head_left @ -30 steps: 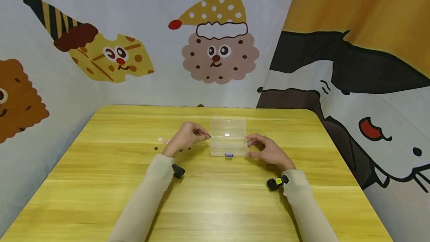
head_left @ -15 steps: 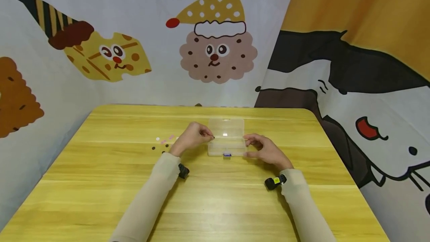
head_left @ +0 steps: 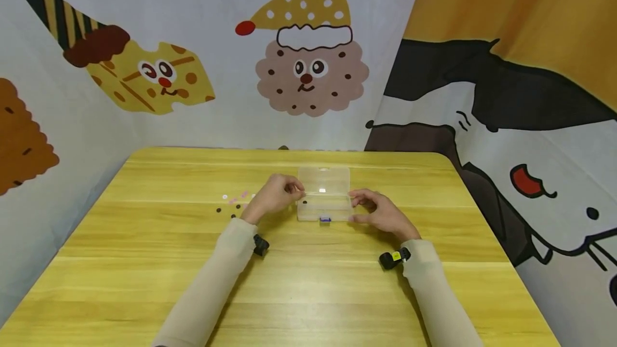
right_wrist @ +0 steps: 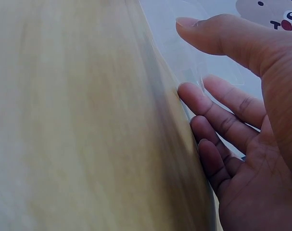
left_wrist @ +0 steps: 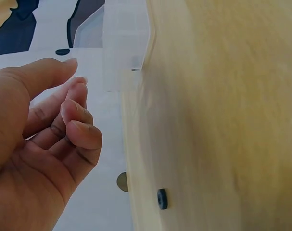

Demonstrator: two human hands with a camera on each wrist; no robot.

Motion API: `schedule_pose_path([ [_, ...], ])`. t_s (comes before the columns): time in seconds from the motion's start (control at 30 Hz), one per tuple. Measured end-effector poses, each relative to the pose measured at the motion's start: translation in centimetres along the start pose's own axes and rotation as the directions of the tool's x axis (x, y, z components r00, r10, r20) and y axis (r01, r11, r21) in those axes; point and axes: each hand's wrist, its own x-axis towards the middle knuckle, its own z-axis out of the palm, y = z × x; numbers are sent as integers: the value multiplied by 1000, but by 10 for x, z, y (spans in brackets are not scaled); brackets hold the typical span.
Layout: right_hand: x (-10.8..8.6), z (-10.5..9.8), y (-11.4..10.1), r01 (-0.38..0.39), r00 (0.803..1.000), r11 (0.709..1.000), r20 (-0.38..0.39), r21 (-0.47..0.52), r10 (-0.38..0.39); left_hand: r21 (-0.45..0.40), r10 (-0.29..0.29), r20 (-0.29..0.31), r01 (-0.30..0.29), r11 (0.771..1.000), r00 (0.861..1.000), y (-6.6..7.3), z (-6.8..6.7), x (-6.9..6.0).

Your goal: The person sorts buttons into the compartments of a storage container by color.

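Observation:
A clear plastic box [head_left: 332, 210] lies on the table with its lid [head_left: 324, 178] raised at the back and a blue latch [head_left: 325, 220] in front. Inside, near its left end, is a small black button-like disc [head_left: 305, 202]. My left hand [head_left: 273, 198] hovers by the box's left side; in the left wrist view its thumb and fingertips stand apart with nothing between them. My right hand [head_left: 384, 215] rests at the box's right end, fingers and thumb loosely spread against it. The right wrist view shows those fingers [right_wrist: 222, 120] beside the transparent wall.
Left of the left hand lie loose small pieces: black discs [head_left: 219, 210], a white one [head_left: 225, 197] and pink ones [head_left: 233, 201]. One dark disc [left_wrist: 162, 198] shows in the left wrist view. A cartoon-printed cloth [head_left: 193, 133] hangs behind the wooden table [head_left: 299, 283].
My left hand moved right to the box with a black disc pinched, then let it go; the disc now lies inside. My right hand has stayed at the box's right end.

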Motion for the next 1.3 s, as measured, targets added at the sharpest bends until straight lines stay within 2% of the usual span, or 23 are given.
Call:
schedule_pose_path([
  [0.47,1,-4,-5,-4,1000,999,-4,-35,4,21,16,-35,-15,1000,999,2,-18,-13],
  [0.77,0,-4,-5,1,1000,1000,0,-27,-1,56,29,-83,-24,998,996,-1,-33,-28],
  [1.3,-2,-1,-6,20,1000,999,6,-31,-20,130,18,-158,3,992,987,-25,-65,-61],
])
